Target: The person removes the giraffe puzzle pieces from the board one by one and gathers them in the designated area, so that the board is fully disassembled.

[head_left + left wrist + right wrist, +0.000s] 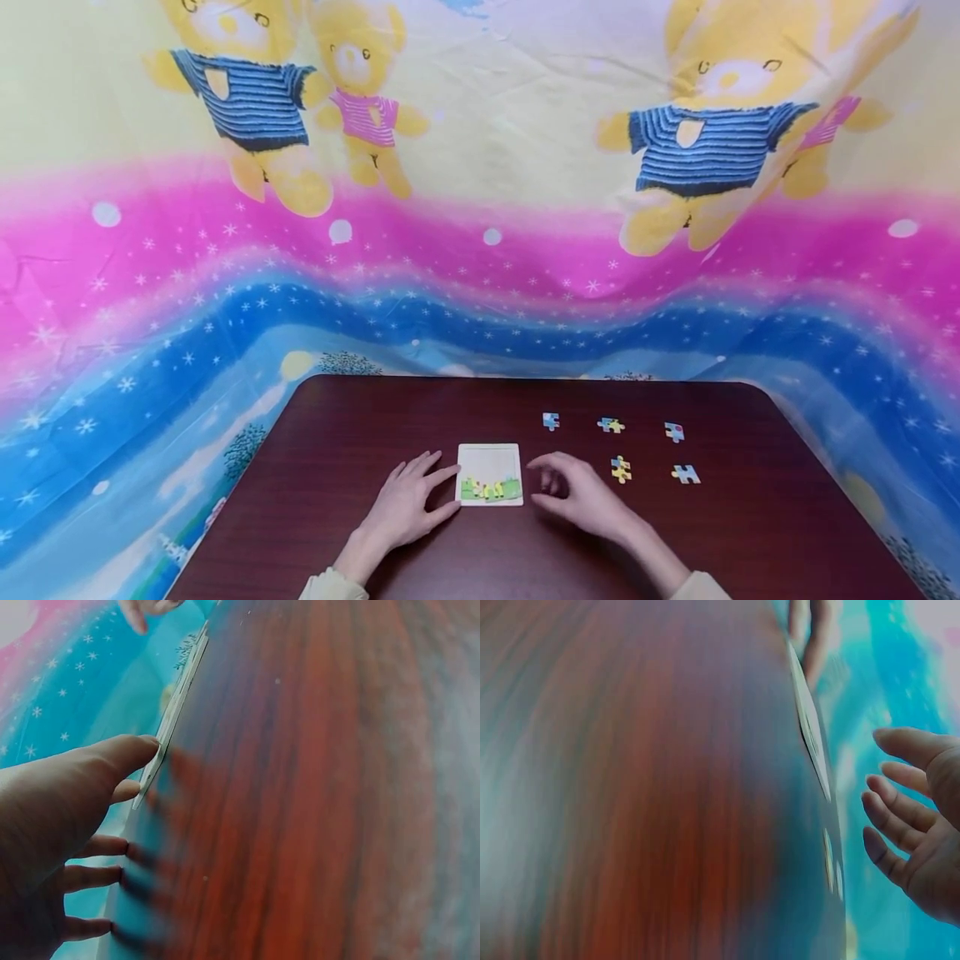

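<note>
A small white puzzle board (487,458) lies on the dark wooden table. Along its near side runs a strip of joined puzzle pieces (491,490) in green and yellow; the upper part is plain white. My left hand (405,504) rests flat with fingers spread, thumb and index tip at the board's left edge. In the left wrist view the thumb (139,752) touches the board's edge (169,724). Just right of the board hovers my right hand (581,492), its fingers loosely bent. The right wrist view shows those fingers (900,814) apart, with nothing between them.
Several loose jigsaw pieces lie to the right, among them a blue one (551,422), a yellow one (621,469) and a pale blue one (686,474). Behind the table (390,408) hangs a cloth (487,267) printed with bears and snowflakes.
</note>
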Demonstrator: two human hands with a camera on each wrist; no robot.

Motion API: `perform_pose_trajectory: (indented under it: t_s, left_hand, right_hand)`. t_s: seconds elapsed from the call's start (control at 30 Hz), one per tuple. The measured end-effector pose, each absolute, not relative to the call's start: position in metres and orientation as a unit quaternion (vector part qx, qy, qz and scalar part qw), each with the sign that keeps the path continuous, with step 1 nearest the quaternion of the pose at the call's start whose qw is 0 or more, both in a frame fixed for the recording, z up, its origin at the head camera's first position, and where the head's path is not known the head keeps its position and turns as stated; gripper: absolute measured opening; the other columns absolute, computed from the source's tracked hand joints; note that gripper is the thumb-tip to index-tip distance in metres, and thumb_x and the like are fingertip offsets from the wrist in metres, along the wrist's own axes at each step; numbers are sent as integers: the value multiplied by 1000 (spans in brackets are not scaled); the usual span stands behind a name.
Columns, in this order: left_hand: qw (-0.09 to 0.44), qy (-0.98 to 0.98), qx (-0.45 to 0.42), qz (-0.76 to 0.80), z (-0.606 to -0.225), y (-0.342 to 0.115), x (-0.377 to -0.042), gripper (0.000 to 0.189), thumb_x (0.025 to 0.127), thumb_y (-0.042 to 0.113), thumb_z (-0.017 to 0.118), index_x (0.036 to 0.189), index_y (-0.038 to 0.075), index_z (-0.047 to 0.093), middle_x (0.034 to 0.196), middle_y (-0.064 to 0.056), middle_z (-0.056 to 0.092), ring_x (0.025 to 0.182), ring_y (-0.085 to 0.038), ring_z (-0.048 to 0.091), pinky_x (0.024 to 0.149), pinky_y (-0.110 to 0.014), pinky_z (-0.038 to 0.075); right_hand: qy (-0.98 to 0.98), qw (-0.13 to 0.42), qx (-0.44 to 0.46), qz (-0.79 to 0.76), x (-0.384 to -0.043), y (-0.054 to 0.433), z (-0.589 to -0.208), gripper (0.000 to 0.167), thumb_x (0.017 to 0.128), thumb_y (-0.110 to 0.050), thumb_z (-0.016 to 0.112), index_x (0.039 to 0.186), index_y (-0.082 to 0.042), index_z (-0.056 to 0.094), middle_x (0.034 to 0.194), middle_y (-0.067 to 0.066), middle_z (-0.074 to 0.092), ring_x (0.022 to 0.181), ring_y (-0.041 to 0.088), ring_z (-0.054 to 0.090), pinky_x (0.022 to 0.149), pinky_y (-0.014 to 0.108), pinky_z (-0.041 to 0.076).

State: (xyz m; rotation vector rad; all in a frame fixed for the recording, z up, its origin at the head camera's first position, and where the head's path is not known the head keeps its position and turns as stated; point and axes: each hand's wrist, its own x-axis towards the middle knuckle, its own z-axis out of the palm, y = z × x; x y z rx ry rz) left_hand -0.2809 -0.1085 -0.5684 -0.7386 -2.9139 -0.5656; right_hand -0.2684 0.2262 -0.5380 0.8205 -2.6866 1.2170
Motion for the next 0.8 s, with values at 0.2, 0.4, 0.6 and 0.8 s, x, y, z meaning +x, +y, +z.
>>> perform_pose_trajectory:
  t_s: [0.2, 0.4, 0.6, 0.8]
  left_hand:
    - [51, -953, -241, -177, -569, -109, -282, 57, 98, 54, 77, 148, 26, 71, 159, -16, 62, 151, -42, 57, 119, -68, 47]
    - [44, -950, -248, -182, -571, -109, -280, 57, 99, 54, 75, 148, 27, 70, 160, -17, 62, 152, -41, 57, 119, -68, 47]
    - [38, -949, -247, -191, -569, -109, -279, 57, 99, 53, 75, 149, 26, 70, 161, -17, 61, 153, -42, 55, 121, -69, 45]
    - [27, -948, -244, -202, -568, -112, -280, 59, 100, 54, 74, 151, 25, 68, 164, -18, 58, 155, -43, 52, 123, -70, 41]
  right_hand:
    - [-855, -9, 327, 402, -273, 180, -537, 38, 96, -11, 84, 129, 2, 72, 96, 9, 70, 84, 11, 65, 74, 23, 58]
    - [-850, -8, 341, 401, -292, 162, -561, 37, 96, -12, 84, 127, 4, 73, 93, 4, 69, 81, 5, 63, 73, 22, 57]
    - [-863, 18, 341, 371, -322, 161, -610, 36, 94, -26, 89, 120, -6, 77, 90, -13, 61, 78, -7, 54, 70, 17, 50]
    - [-877, 32, 325, 353, -318, 152, -606, 35, 92, -32, 91, 116, -10, 79, 89, -11, 60, 79, -4, 50, 69, 18, 46]
